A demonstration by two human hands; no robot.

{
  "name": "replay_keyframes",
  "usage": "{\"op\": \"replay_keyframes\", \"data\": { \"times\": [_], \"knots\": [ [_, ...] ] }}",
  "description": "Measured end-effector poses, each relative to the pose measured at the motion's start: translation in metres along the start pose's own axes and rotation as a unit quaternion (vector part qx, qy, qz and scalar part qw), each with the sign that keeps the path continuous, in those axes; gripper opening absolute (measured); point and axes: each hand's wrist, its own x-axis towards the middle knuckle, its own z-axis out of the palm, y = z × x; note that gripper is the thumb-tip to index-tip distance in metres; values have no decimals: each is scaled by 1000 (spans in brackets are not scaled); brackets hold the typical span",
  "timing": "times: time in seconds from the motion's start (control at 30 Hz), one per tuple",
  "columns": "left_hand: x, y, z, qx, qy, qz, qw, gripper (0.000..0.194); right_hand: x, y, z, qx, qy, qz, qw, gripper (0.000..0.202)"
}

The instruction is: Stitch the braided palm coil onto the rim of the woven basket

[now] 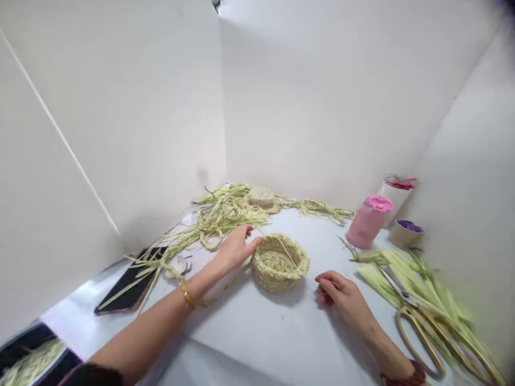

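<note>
A round, coiled basket of pale green braid stands on the white table between both hands. My left hand touches its left rim with the thumb, its fingers curled beside the rim. A thin pale strand runs across the basket's opening toward its right edge. To the right of the basket, my right hand is closed in a pinch; what it holds is too small to make out. From the basket's left side a braided cord trails toward my left wrist.
Husk strips and braid lie at the back left near a small woven hat shape. A dark phone-like slab is at left. Gold-handled scissors rest on green husks at right, below a pink thread cone.
</note>
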Motion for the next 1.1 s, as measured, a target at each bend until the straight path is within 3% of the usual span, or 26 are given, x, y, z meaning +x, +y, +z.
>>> {"op": "replay_keyframes", "data": {
  "times": [0.1,0.2,0.33,0.47,0.6,0.73,0.83,0.93,1.1],
  "knots": [
    [26,9,1,32,-153,9,988,42,5,-7,0,61,-8,38,997,41],
    [37,15,1,51,-192,61,978,24,8,-11,-5,144,1,85,986,39],
    [23,19,-2,23,-139,108,984,18,11,-16,-17,223,28,101,969,32],
    [-2,21,-9,-70,-31,169,983,21,13,-27,-30,204,54,53,976,36],
    [-6,17,-19,-128,16,138,982,21,10,-43,-37,124,55,24,990,44],
    [14,1,-35,-219,52,88,970,26,2,-63,-38,47,-2,1,999,46],
    [28,-15,-48,-331,50,68,940,32,-8,-79,-38,7,-10,-39,999,44],
    [32,-29,-60,-393,43,39,918,37,-22,-98,-38,-4,29,-91,995,41],
    [24,-43,-67,-372,4,46,927,35,-37,-110,-49,-5,117,-128,985,35]
  ]
}}
